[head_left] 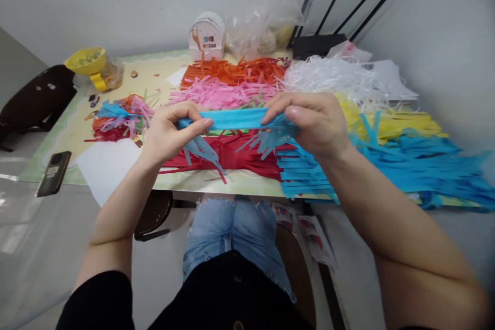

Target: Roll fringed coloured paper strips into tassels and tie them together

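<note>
A folded strip of blue tissue paper [234, 119] is stretched level between my two hands, its cut fringe dangling at both ends. My left hand [174, 126] pinches one end between thumb and fingers. The other end is gripped by my right hand [315, 118], thumb and index finger on top. Beneath the strip, red fringed paper [247, 157] lies on the table. To the right, more blue fringed paper [417, 165] spreads along the table edge. Pink fringe [226, 94] and orange fringe [235, 71] lie just beyond my hands.
Yellow fringe [402, 125] and white shredded strips [336, 76] lie right. A mixed-colour tassel bundle [119, 116], white paper sheet [110, 167] and phone [54, 172] sit left. A yellow bowl [87, 61], pink-white container [207, 36] and black router [319, 45] stand behind.
</note>
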A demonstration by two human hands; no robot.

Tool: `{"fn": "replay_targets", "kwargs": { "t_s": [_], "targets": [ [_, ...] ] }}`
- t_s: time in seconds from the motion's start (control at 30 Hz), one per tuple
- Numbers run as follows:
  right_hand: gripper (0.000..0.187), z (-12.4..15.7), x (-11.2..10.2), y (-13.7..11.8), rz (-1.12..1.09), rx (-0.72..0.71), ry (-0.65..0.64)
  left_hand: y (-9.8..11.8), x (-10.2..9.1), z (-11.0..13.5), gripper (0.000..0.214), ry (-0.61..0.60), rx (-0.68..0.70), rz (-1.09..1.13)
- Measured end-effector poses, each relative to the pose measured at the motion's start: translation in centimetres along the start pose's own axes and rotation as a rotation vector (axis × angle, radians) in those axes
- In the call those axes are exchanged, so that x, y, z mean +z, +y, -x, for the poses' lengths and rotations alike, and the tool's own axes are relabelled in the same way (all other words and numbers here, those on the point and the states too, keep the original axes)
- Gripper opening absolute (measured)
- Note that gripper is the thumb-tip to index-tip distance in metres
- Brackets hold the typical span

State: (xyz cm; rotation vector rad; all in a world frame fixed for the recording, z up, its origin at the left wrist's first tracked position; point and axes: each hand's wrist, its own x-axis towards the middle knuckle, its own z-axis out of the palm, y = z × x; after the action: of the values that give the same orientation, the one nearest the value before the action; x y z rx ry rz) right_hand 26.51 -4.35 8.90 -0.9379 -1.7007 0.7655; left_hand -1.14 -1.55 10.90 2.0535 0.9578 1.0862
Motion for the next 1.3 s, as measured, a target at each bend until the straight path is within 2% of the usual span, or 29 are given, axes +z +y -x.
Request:
{"fn": "replay_targets", "kwargs": {
  "t_s": [0.1, 0.23, 0.27, 0.37, 0.43, 0.5, 0.7, 0.83, 0.97, 1.07, 1.17, 1.3],
  "targets": [
    [0.036, 0.1, 0.0, -0.9, 0.17, -0.088, 0.021, -0.3, 0.3, 0.0, 0.032, 0.053, -0.044, -0.065],
    [0.014, 0.3, 0.2, -1.4, 0.254, -0.079, 0.03, 0.0, 0.1, -0.1, 0.036, 0.036, -0.027, -0.107],
    [0.013, 0.3, 0.3, -1.4, 0.254, -0.066, 0.053, 0.2, 0.1, -0.1, 0.035, 0.03, -0.02, -0.133],
    [0.026, 0.3, 0.5, -1.3, 0.256, -0.011, 0.106, 0.7, 0.3, 0.0, 0.019, 0.016, 0.002, -0.209],
    [0.02, 0.3, 0.6, -1.2, 0.265, 0.024, 0.115, 0.9, 0.4, 0.1, 0.014, 0.003, 0.004, -0.214],
    [0.011, 0.3, 0.6, -1.3, 0.244, 0.051, 0.122, 0.9, 0.5, 0.3, 0.015, -0.015, -0.027, -0.144],
    [0.015, 0.5, 1.0, -1.4, -0.098, 0.139, 0.117, 0.3, 1.0, 0.7, 0.03, -0.013, -0.208, 0.327],
    [0.018, 0.7, 1.9, -0.7, -0.323, 0.142, 0.176, 0.2, 1.4, 0.7, 0.021, 0.046, -0.233, 0.559],
    [0.013, 0.6, 2.4, 0.0, -0.431, 0.17, 0.208, 0.2, 1.7, 0.6, 0.01, 0.067, -0.232, 0.642],
    [0.015, 0.7, 2.4, 0.2, -0.437, 0.182, 0.194, 0.1, 1.6, 0.6, 0.014, 0.048, -0.206, 0.614],
    [0.019, 0.8, 2.0, 0.2, -0.387, 0.107, 0.153, -0.3, 1.6, 0.7, 0.026, 0.053, -0.143, 0.473],
    [0.011, 0.9, 1.5, -0.2, -0.086, -0.015, 0.123, -0.7, 1.5, 0.9, 0.036, 0.088, 0.018, 0.181]
  ]
}}
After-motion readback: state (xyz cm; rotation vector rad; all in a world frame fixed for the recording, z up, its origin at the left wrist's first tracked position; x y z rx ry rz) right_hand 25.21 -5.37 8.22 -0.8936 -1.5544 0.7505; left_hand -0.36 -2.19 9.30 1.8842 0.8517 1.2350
